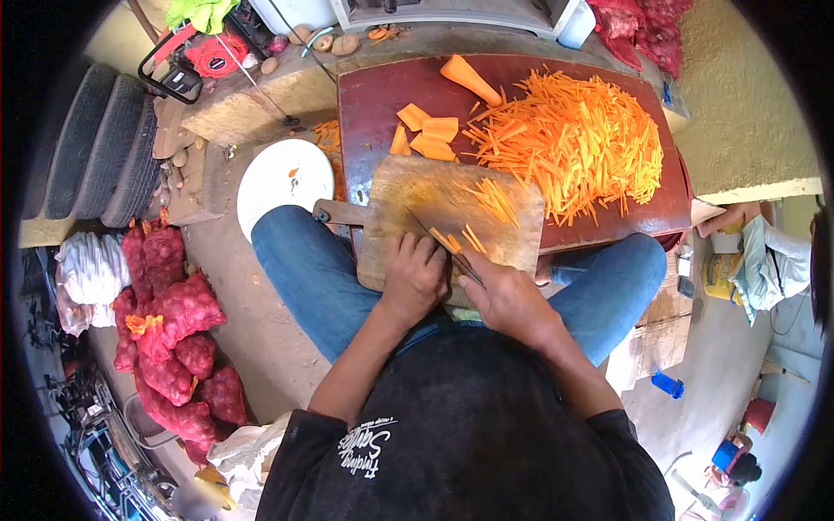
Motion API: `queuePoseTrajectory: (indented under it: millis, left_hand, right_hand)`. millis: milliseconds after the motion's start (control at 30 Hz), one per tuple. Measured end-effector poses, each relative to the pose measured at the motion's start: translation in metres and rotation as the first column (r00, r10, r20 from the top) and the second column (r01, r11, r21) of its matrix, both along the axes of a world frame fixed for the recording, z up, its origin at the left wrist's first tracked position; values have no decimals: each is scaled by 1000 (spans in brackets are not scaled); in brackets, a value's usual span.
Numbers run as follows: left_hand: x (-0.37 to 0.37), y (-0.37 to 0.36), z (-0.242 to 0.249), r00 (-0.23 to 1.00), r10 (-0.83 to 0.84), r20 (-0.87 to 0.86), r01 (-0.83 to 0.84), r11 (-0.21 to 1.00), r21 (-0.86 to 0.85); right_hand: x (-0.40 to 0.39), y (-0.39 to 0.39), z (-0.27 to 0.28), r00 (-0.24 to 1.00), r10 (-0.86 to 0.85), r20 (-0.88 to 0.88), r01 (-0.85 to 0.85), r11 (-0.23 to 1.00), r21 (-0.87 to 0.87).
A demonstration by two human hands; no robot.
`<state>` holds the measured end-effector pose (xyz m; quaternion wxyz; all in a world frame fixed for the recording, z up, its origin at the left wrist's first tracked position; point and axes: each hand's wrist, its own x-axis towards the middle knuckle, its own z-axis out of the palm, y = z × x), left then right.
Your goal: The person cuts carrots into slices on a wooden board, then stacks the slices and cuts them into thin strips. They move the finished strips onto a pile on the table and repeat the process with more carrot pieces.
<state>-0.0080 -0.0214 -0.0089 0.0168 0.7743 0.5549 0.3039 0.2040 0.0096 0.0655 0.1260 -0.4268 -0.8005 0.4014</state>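
Observation:
My right hand (508, 300) is closed round the handle of a knife (458, 254), its blade angled up and left over the wooden cutting board (391, 187). Beside the blade, my left hand (415, 276) presses down on the board with curled fingers; what lies under them is hidden. A few freshly cut carrot sticks (447, 239) rest just right of the blade. More carrot sticks (495, 204) lie at the board's upper right. Beyond are a large heap of carrot strips (573, 143), several flat carrot slices (439, 130) and one whole peeled carrot (469, 78).
The board's edge overlaps a dark red table (373, 95) between my knees. A white round lid or container (287, 178) stands by my left knee. Red mesh sacks (174, 347), tires (104, 143) and a red machine (213, 56) are at left. A blue object (667, 385) lies at right.

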Motion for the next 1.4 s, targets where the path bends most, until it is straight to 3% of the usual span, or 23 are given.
queuePoseTrajectory:
  millis: [133,233,333,433,533,633,733,800,967,1100,1200,1300,1400]
  left_hand:
    - [3,1,-1,1000,1,-2,-1,999,32]
    - [4,2,-1,1000,1,8,-1,1000,23]
    - [0,2,1,1000,-1,1,1,1000,7]
    - [-4,0,-5,997,0,78,0,1000,-8]
    - [-2,3,-8,978,37,208,-44,999,26]
    - [-5,8,0,951,94,294,-116,992,58]
    - [-6,9,6,921,136,364,-173,982,72]
    - [-7,8,6,913,156,377,-191,980,56]
    - [-8,6,1,949,96,299,-117,992,53]
    - [-1,10,-2,968,44,246,-52,998,29]
    - [2,10,4,976,34,215,-37,999,8]
    - [5,13,0,919,59,389,-81,996,41]
    - [-5,14,22,903,152,402,-187,981,51]
  right_hand:
    - [-2,0,2,1000,-13,-25,13,1000,-8]
    - [-7,3,-3,998,13,54,-13,1000,7]
    - [-1,20,-7,970,-42,-239,23,996,-81]
    - [8,23,-2,942,-183,-280,129,971,-201]
    - [17,20,10,951,-217,-220,156,951,-266]
    - [22,6,20,976,-158,-148,128,973,-193]
    - [20,-5,12,956,-111,-272,59,979,-193]
    - [24,-4,6,962,-122,-243,68,973,-219]
    - [38,24,12,976,-165,-140,130,964,-232]
    - [48,49,1,967,-185,-177,168,980,-105]
    - [53,61,-4,955,-188,-228,160,977,-138]
    - [53,62,-3,957,-139,-257,94,979,-178]
    - [43,56,1,956,-37,-292,-15,985,-174]
